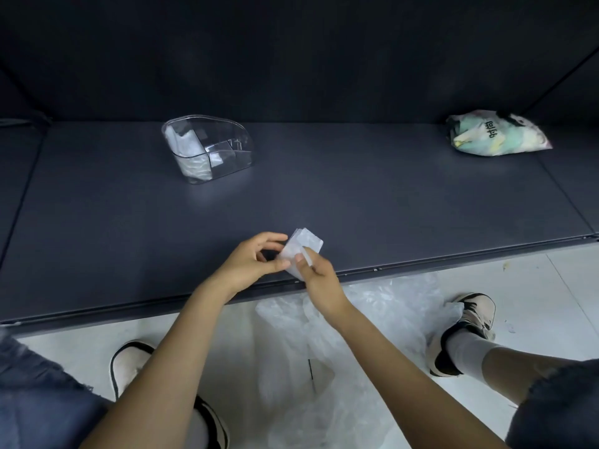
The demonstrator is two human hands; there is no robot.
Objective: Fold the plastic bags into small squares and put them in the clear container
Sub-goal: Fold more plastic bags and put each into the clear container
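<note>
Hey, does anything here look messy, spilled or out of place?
Mostly tidy. Loose clear plastic bags lie crumpled on the floor between the feet, not on the dark surface. Both hands, left and right, pinch a folded bag. The clear container stands upright.

Dim, even light, perhaps from overhead. The dark grey matte surface (291, 196) carries a soft sheen below the clear plastic container (207, 149). Wide-angle bending curves edges at 3 and 9 o'clock; corners darken; the crumpled translucent plastic sheet (324, 367) at 6 o'clock looks blurred.
</note>
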